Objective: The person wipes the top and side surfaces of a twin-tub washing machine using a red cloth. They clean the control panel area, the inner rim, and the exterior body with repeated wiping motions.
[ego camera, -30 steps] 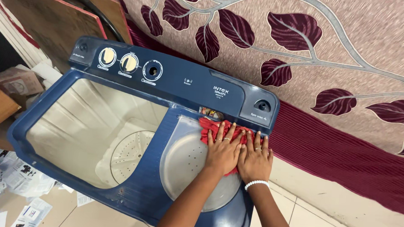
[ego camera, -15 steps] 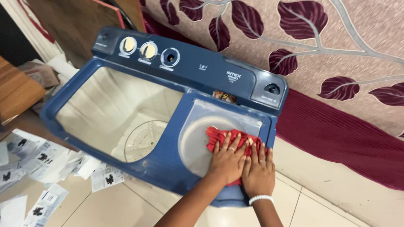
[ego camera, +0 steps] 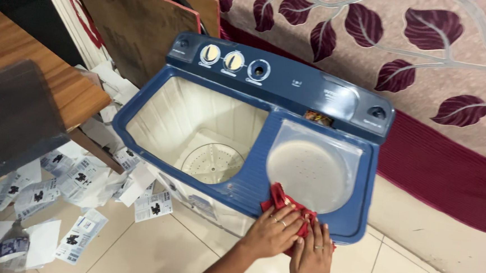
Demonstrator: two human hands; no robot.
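Both hands are down on a red cloth (ego camera: 284,203) at the near rim of the blue twin-tub washing machine (ego camera: 313,96), right section. Left hand (ego camera: 272,234) lies flat, fingers spread, palm pressing the cloth against the rim; it is not clenched. Right hand (ego camera: 311,257) is just beside it, also flat over the cloth's near edge, with rings visible on the fingers.

The cloth sits half on the rim and half off it, next to the translucent spin-tub lid (ego camera: 314,166).

Risks as I judge them:
- The cloth overhangs the near edge, so a hard push could slide it off onto the tiled floor (ego camera: 151,254).
- Leaning weight on the thin lid could flex it.
- The wash tub (ego camera: 198,134) to the left stands open, so a sideways sweep might drop the cloth in.
- Loose papers (ego camera: 42,197) litter the floor on the left, a slip hazard if the person steps that way.
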